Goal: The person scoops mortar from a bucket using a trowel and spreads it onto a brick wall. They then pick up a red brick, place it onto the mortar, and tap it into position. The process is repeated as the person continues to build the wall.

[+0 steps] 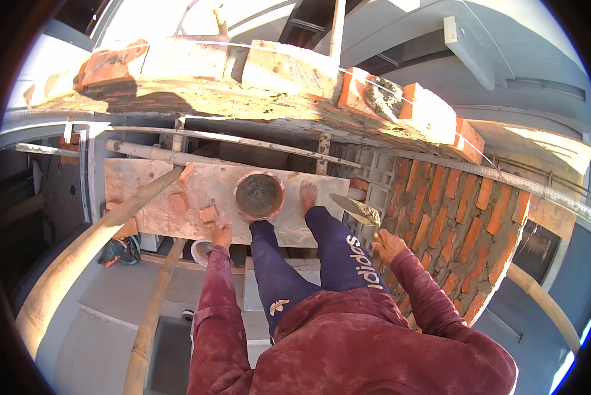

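right hand (389, 245) gripping trowel (356, 209), handle hidden, left hand (222, 235) on brick piece (208, 214)

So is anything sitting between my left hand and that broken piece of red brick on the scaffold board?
Nothing visible. The left hand is right at the small broken red brick piece on the grey wooden board; the round mortar pan sits off to its right, not between them.

Left hand (222, 235) lowered, right hand (388, 246) gripping.

View: head-worn fisheye, single.
Facing: steeply down past the person's own torso and legs.
Range: near scaffold board (197, 191); brick wall (453, 217) at right.
Edges: straight lines bend.
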Demonstrator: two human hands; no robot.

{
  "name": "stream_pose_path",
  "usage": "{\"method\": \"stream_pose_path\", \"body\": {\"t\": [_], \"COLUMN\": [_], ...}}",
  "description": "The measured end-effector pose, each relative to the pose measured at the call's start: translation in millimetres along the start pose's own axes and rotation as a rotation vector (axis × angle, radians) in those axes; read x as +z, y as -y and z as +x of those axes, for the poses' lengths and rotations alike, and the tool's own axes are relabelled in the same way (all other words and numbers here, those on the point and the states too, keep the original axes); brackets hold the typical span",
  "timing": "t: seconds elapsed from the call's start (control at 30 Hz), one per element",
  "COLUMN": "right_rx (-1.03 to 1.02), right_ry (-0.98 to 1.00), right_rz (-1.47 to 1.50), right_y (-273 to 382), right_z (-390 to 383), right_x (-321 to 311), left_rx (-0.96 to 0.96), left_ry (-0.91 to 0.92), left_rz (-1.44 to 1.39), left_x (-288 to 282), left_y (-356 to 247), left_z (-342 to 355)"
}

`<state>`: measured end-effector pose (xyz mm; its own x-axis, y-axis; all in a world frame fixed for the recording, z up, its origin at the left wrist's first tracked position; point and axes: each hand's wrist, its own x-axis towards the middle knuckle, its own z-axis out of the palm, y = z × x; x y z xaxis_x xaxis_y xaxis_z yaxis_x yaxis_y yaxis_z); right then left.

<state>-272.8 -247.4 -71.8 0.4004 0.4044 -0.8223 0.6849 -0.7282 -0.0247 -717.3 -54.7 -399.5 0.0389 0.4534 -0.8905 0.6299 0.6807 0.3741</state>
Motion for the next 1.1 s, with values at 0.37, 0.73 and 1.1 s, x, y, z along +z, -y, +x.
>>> {"method": "stream_pose_path", "body": {"t": [0.37,0.73,1.1], "right_rx": [-0.285,-0.642,-1.383], "right_ry": [0.317,0.047,-0.476], "right_rz": [-0.161,-0.67,-0.873], "right_y": [78,168,286], "right_z": [109,154,-125], "right_x": [87,43,-77], "left_rx": [-0.066,0.189,0.578], "left_ry": [-0.378,-0.205,-0.265], "left_rz": [-0.567,-0.496,-0.144], "left_x": [143,78,-144], "left_y": [98,-25,-199], "left_z": [176,41,-340]}}
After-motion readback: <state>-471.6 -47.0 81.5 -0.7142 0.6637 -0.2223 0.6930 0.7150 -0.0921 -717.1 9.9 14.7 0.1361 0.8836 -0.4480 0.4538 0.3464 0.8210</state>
